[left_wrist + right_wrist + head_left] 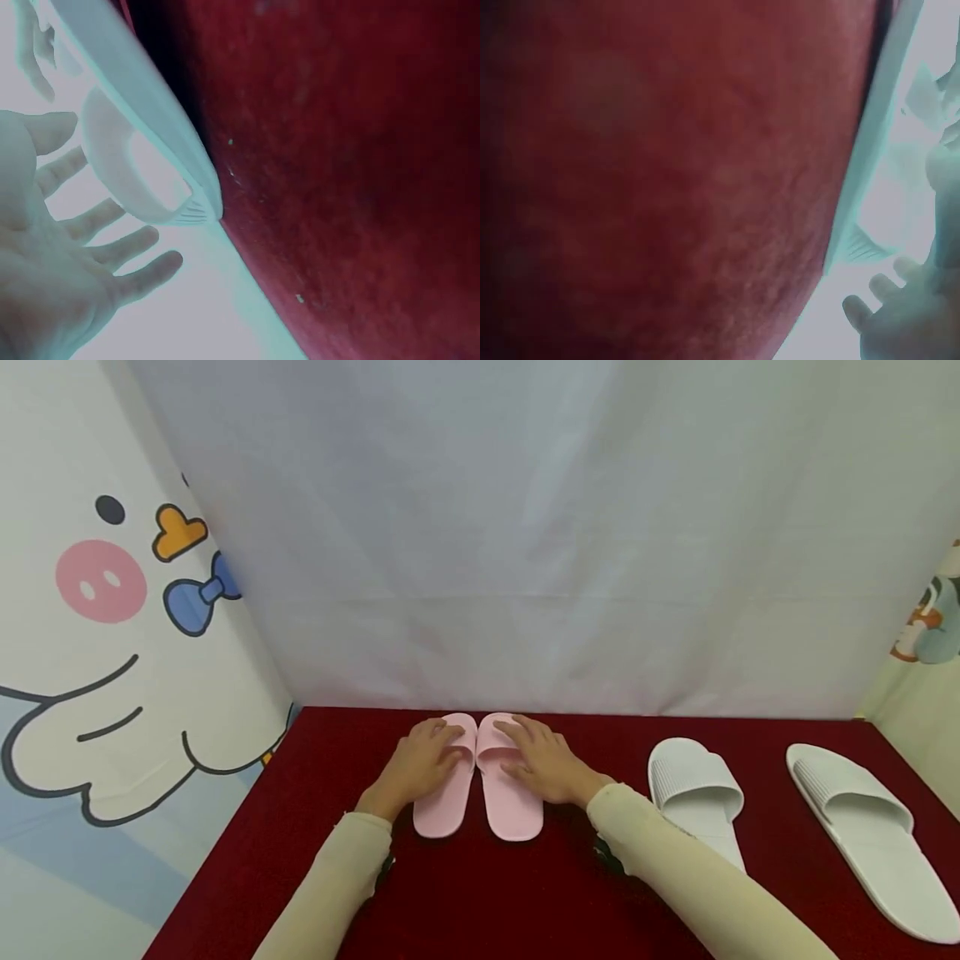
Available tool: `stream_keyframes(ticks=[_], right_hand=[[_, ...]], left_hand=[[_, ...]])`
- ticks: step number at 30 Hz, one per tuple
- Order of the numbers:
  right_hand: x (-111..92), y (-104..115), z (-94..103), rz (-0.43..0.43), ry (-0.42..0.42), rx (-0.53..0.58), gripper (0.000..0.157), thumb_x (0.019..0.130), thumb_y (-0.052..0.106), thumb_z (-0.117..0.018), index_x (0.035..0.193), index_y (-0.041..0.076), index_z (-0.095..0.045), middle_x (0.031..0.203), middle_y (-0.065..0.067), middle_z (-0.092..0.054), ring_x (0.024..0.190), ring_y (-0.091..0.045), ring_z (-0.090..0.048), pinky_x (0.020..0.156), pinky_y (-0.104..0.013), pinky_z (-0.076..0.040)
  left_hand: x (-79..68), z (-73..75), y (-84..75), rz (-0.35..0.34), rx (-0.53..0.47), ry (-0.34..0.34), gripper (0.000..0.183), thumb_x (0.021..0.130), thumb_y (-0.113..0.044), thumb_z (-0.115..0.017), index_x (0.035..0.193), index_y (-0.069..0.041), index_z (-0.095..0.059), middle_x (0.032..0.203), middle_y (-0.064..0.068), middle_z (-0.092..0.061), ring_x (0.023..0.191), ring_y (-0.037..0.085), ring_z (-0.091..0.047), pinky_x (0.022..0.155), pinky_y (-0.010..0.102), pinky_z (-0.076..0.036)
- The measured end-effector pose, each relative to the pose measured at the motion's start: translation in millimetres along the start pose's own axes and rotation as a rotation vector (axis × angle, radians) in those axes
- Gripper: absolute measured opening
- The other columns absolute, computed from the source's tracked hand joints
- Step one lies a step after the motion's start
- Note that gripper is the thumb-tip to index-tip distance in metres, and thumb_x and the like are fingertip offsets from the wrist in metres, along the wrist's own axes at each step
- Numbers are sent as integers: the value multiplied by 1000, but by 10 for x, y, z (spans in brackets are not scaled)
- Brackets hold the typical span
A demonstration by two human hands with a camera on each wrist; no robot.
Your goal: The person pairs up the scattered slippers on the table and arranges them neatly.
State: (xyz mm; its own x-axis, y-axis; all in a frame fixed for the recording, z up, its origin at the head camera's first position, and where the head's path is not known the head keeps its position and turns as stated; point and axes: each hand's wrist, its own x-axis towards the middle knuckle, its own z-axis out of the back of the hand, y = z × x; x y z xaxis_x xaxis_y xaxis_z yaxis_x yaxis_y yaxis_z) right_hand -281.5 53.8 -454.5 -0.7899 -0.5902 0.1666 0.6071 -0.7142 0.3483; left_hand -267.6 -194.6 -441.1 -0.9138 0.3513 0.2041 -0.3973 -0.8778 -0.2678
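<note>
white slippers obstruct the right

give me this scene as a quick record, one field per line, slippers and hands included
pink slippers: left one and right one side by side, toes together, heels apart
left hand: at the left pink slipper, fingers spread
right hand: at the right pink slipper, fingers loosely extended
white slippers: two, apart, on the right; nearer one partly behind the right sleeve, farther one unobstructed
surface: red cloth
backdrop: white curtain
</note>
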Motion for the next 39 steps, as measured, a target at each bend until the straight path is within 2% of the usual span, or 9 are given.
stream_keyframes(ticks=[6, 14, 21, 25, 28, 33, 39], right_hand=[[-151, 60, 40, 69, -36, -48, 58, 102, 40, -52, 153, 23, -33, 159, -15, -29, 147, -37, -29, 110, -60, -33], [-428, 74, 107, 165, 2, -182, 53, 103, 41, -48, 153, 28, -36, 159, -8, -35, 148, -34, -30, 110, -57, -34], [-729, 92, 152, 108, 1, -239, 54, 100, 49, -51, 150, 29, -42, 159, -8, -37, 150, -34, -28, 112, -56, -33], [-849, 89, 162, 96, 2, -257, 55, 100, 51, -51, 150, 29, -43, 160, -8, -36, 151, -34, -26, 113, -57, -32], [-930, 72, 168, 96, -6, -273, 55, 99, 51, -52, 149, 28, -45, 159, -7, -37, 151, -34, -27, 113, -57, -32], [-1080, 54, 201, 106, -42, -290, 54, 98, 49, -56, 146, 27, -49, 158, -7, -40, 149, -35, -31, 111, -56, -34], [-1269, 10, 261, 76, -45, -300, 53, 98, 49, -56, 146, 29, -50, 157, -3, -41, 149, -32, -31, 111, -55, -34]], left_hand=[[-145, 36, -104, -13, 117, -32, 34, 98, -28, -59, 132, -20, -59, 138, 14, -53, 133, 36, -45, 96, 59, -45], [-308, 17, -220, -14, 110, -18, 35, 98, -29, -60, 132, -20, -59, 145, 20, -47, 139, 41, -40, 99, 60, -44], [-449, 35, -358, -49, 122, -5, 39, 99, -30, -58, 137, -21, -58, 151, 18, -43, 142, 47, -36, 102, 64, -41], [-499, 29, -411, -68, 125, -30, 39, 99, -31, -59, 137, -22, -58, 152, 16, -42, 143, 46, -35, 105, 65, -39], [-525, 4, -453, -82, 139, -10, 40, 100, -34, -57, 139, -24, -56, 154, 15, -41, 145, 43, -32, 108, 65, -36], [-541, -40, -561, -115, 153, 26, 41, 101, -38, -54, 140, -24, -54, 155, 15, -40, 147, 42, -30, 109, 64, -35], [-513, -67, -745, -160, 154, 36, 42, 101, -37, -54, 141, -24, -54, 153, 15, -42, 144, 41, -36, 106, 59, -40]])
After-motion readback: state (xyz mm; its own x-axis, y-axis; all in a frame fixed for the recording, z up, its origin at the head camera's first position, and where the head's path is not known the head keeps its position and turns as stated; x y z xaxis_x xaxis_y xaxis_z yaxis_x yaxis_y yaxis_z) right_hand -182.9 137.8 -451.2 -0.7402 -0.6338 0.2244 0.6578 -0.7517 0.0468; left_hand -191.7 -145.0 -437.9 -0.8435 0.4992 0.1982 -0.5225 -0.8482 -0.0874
